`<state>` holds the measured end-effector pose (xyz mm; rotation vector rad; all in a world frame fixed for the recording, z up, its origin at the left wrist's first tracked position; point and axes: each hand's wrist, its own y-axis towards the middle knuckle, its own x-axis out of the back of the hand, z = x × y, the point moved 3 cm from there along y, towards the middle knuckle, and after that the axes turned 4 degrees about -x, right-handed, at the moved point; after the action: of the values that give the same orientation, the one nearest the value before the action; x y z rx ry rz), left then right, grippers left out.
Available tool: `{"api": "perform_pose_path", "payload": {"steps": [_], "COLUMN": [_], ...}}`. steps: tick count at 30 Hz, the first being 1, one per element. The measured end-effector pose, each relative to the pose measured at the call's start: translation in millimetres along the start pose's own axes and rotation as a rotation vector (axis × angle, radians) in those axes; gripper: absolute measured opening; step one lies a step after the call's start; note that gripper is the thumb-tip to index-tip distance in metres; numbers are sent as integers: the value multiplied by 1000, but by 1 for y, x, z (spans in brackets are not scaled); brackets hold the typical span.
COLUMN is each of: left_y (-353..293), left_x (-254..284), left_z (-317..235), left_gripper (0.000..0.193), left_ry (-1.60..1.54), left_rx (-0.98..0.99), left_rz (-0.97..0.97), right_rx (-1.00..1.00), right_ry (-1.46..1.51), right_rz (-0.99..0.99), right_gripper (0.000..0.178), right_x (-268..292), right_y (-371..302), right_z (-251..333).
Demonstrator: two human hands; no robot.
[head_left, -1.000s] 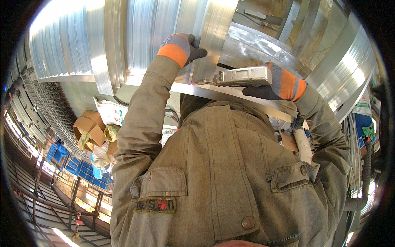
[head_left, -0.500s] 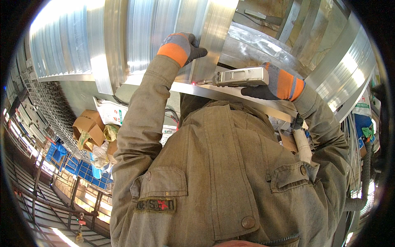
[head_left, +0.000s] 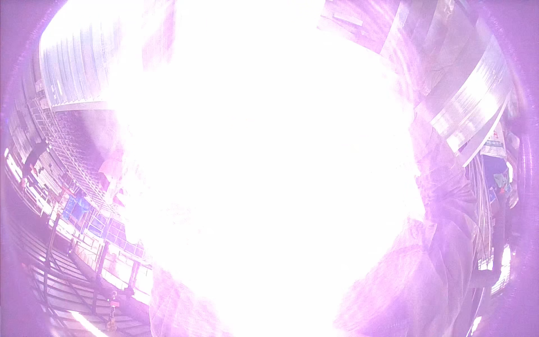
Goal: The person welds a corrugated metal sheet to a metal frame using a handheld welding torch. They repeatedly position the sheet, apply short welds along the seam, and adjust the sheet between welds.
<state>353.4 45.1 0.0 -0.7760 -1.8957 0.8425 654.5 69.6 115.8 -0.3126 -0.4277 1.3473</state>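
Observation:
A huge white glare fills the middle of the head view, with a purple haze around it. My left hand and my right hand are both lost in it, and so is the welding gun my right hand held half a second earlier. Only the outer part of my right sleeve shows, pale purple, at the right of the glare. The ribbed metal panel emerges at the upper left; its nearer part is washed out. What either hand touches cannot be made out.
A shiny metal profile slants at the upper right. Thin cables or rods hang below it, beside a dark blue thing. At the lower left are railings and a blue patch beyond.
An intense white flash has burst over the middle, where the gun's tip met the metal edge. It hides both hands, the gun and most of my jacket. The outer surroundings keep their places.

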Motion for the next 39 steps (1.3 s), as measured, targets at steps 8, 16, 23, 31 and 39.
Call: {"api": "perform_pose_path", "payload": {"steps": [8,16,23,31,39], "left_y": [2,11,-3,-4,8], "left_x": [2,-8,15,18,9], "left_z": [3,17,-8,-11,-3], "left_gripper": [53,52,48,50,50], "left_ry": [-116,-38,-26,-2,-9], "left_rx": [238,217,216,202,272], "left_rz": [139,76,186,203,218], "right_rx": [-41,-52,-70,-81,-96], "right_ry": [-1,-3,-9,-15,-18], "right_rz": [3,6,8,11,14], "right_gripper": [47,47,48,48,48], "right_x": [0,-2,1,4,5], "right_y": [-3,-3,-4,-7,-9], "right_z": [-10,-13,-15,-18,-21]}}
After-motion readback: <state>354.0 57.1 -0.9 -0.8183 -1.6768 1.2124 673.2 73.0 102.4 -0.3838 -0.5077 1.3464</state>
